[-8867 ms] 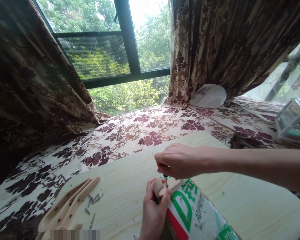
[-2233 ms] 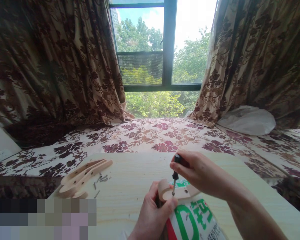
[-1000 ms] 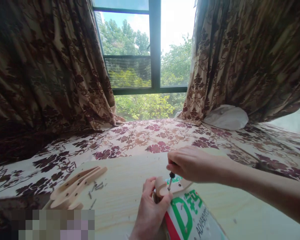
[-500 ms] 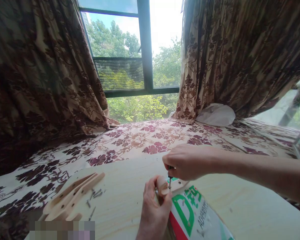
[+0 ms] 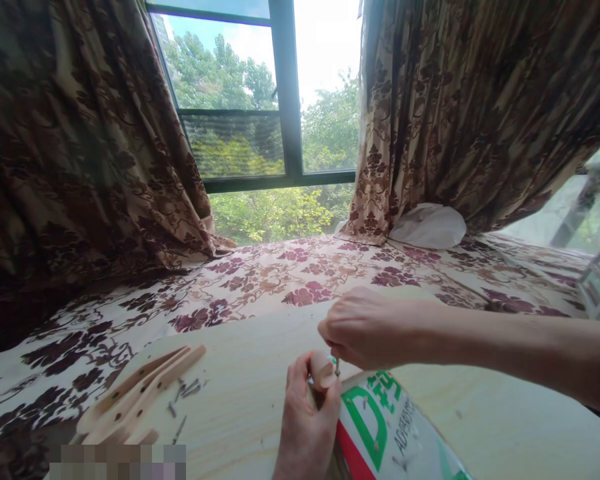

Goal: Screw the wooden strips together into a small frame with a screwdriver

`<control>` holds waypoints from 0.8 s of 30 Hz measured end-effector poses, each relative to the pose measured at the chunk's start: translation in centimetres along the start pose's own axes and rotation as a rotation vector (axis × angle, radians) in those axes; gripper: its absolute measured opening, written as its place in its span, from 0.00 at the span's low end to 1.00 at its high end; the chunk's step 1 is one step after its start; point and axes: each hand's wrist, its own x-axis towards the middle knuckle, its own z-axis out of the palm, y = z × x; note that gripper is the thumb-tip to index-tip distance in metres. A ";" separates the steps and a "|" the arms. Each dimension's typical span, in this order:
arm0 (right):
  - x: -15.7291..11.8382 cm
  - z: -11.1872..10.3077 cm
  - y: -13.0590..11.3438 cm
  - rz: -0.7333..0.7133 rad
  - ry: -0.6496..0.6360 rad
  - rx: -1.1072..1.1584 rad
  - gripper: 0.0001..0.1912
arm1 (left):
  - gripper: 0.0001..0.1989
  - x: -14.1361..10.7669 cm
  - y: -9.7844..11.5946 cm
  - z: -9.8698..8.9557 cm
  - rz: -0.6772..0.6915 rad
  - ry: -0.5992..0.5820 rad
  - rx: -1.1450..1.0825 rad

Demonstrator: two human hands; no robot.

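Observation:
My left hand [image 5: 307, 413] is closed around a pale wooden piece [image 5: 322, 371] with a rounded end, thumb and fingers on either side of it. In my right hand [image 5: 355, 327] is a screwdriver, its handle mostly hidden by the curled fingers. The screwdriver's thin metal shaft [image 5: 337, 368] points down at the wood, close to my left thumb. Under the wooden piece lies a white, green and red printed package [image 5: 380, 427]. Whether a screw sits under the tip is too small to tell.
Several wooden parts with dark holes [image 5: 145, 390] lie at the left of the pale wooden board [image 5: 235, 373]. Loose screws [image 5: 190, 388] are beside them. Patterned cloth [image 5: 260, 273] spreads behind, with a white plastic bag [image 5: 430, 225] near the curtain [image 5: 455, 107].
My right hand has turned slightly over the screwdriver and now covers its handle more. My left hand still grips the wooden piece. The whole view has shifted a little.

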 end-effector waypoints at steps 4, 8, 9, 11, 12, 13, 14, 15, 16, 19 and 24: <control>-0.1 -0.1 0.6 0.126 0.072 0.054 0.06 | 0.21 0.0 0.1 0.1 0.000 0.009 -0.038; -0.7 -0.4 0.5 0.042 0.009 0.046 0.04 | 0.20 -0.2 -0.1 0.1 -0.018 -0.009 0.008; -0.8 -0.5 0.4 -0.007 -0.009 0.022 0.05 | 0.20 -0.2 -0.1 0.0 -0.026 -0.010 0.023; -0.8 -0.5 0.2 -0.099 -0.006 -0.027 0.06 | 0.20 -0.3 -0.1 0.0 -0.041 -0.011 0.042; -0.8 -0.4 0.2 -0.125 0.003 -0.040 0.07 | 0.20 -0.2 -0.1 0.0 -0.044 -0.010 0.041; -0.7 -0.4 0.2 -0.134 0.003 -0.040 0.07 | 0.19 -0.2 -0.1 -0.1 -0.041 -0.012 0.037; -0.6 -0.4 0.2 -0.122 -0.007 -0.034 0.06 | 0.19 -0.1 0.0 -0.1 -0.033 -0.011 0.035; -0.6 -0.5 0.3 -0.087 -0.025 -0.027 0.05 | 0.18 -0.1 0.0 -0.1 -0.022 -0.014 0.038; -0.5 -0.5 0.4 -0.044 -0.037 -0.016 0.04 | 0.18 0.0 0.0 -0.1 -0.013 -0.018 0.045; -0.4 -0.6 0.7 0.070 -0.018 0.033 0.06 | 0.17 0.0 -0.1 0.0 -0.009 -0.026 0.061; -0.6 -0.6 1.0 0.106 -0.028 0.063 0.07 | 0.18 -0.2 -0.1 0.0 -0.032 -0.050 0.065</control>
